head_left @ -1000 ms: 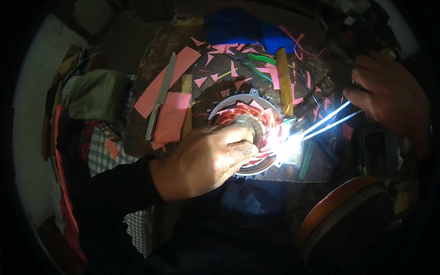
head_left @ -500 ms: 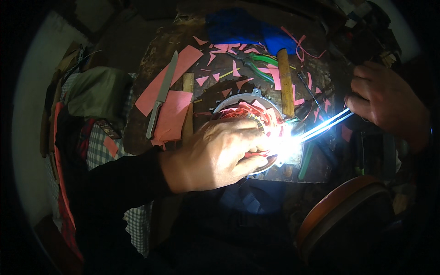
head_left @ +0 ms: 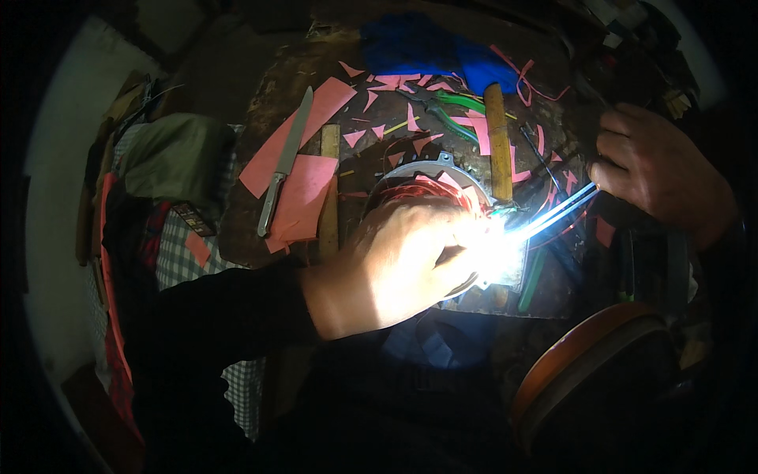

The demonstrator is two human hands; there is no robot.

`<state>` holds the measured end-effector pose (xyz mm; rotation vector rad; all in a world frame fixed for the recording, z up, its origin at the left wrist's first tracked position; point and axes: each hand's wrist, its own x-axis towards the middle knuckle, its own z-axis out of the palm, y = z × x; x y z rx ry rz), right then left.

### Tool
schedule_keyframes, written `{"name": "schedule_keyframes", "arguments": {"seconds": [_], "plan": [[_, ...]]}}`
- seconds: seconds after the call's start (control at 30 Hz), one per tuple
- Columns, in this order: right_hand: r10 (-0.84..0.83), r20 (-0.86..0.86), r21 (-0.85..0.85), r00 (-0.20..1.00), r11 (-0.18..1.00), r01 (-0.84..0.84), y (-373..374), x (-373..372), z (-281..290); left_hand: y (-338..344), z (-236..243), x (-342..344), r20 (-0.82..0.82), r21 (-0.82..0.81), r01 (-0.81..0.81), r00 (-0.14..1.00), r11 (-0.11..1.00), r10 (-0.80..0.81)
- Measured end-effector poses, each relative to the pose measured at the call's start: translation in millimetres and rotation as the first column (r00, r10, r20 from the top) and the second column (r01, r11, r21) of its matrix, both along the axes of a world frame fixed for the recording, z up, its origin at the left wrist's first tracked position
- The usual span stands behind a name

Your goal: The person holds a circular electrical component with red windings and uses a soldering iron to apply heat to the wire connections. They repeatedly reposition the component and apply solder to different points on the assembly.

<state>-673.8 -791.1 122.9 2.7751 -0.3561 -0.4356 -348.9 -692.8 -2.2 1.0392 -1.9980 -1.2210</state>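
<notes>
A round metal motor housing lies on the dark wooden table with a ring of red copper windings inside it. Over its near side rests my left hand, fingers bent together at the windings, their tips lost in a white glare. Two thin, brightly lit strands run from that glare up to my right hand, whose closed fingers grip their far ends off to the right. Whether the strands are wires or sleeving cannot be made out. The glare hides where they meet the windings.
Left of the housing, a knife lies on pink insulating sheets. Pink scraps, green-handled pliers, a wooden strip and a blue cloth cover the far side. An orange-rimmed round object stands at near right.
My left hand has shifted slightly right and down, deeper into the glare. The right hand, still gripping the strands, has moved slightly left. The whole view has shifted a little.
</notes>
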Motion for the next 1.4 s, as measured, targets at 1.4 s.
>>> {"name": "schedule_keyframes", "arguments": {"seconds": [1.4], "plan": [[-0.094, -0.009, 0.131, 0.996, 0.987, 0.094, 20, -18, -30, -26, 1, 39, 0.512, -0.086, 0.513, 0.758, 0.854, -0.404]]}}
